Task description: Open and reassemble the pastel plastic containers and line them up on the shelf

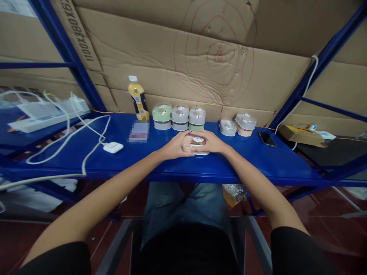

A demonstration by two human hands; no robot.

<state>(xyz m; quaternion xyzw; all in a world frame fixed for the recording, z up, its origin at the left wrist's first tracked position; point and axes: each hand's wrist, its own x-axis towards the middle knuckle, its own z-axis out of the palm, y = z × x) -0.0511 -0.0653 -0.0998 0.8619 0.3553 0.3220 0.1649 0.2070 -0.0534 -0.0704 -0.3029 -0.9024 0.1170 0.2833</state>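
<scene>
Cardboard backs a blue bench (pixel 86 152); left hand (pixel 174 147) and right hand (pixel 210 142) clasp a lidded pink box (pixel 196 144), contents hidden, before three stacked boxes (pixel 179 117).

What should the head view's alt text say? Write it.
Both hands, left hand and right hand, clasp a small pale pink round-cornered plastic container on a glossy blue metal shelf. Behind it stands a row of similar lidded containers against brown cardboard.

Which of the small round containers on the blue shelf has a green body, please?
The leftmost container in the back row of three, beside the yellow bottle, is green all over; the next is grey, and the third shows green only at its base.
</scene>
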